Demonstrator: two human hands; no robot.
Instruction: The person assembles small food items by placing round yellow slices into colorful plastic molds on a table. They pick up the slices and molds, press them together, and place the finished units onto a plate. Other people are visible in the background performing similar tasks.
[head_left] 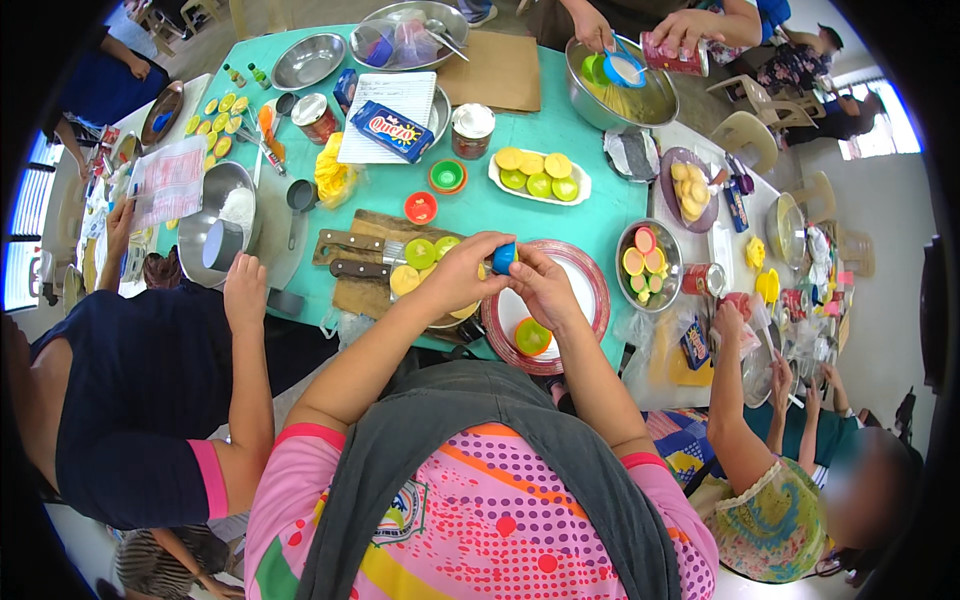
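Apparently light, perhaps slightly flexible — small blue cup (504, 258) pinched between left hand (466, 273) and right hand (541, 287), fingers curled — best held gently by its sides

2 knives (355, 269), L edge of board (362, 297); 2 btls (258, 76), far L corner of tbl (600, 222); 6 cakes (539, 185) in dish (584, 181); 2 lidded cans (472, 132); 1 held blue cup (504, 258)

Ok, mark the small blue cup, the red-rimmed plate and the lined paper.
Small blue cup (505, 258): head view, its outer side.
Red-rimmed plate (601, 300): head view, right side of its rim.
Lined paper (402, 96): head view, page above the blue box (393, 131).
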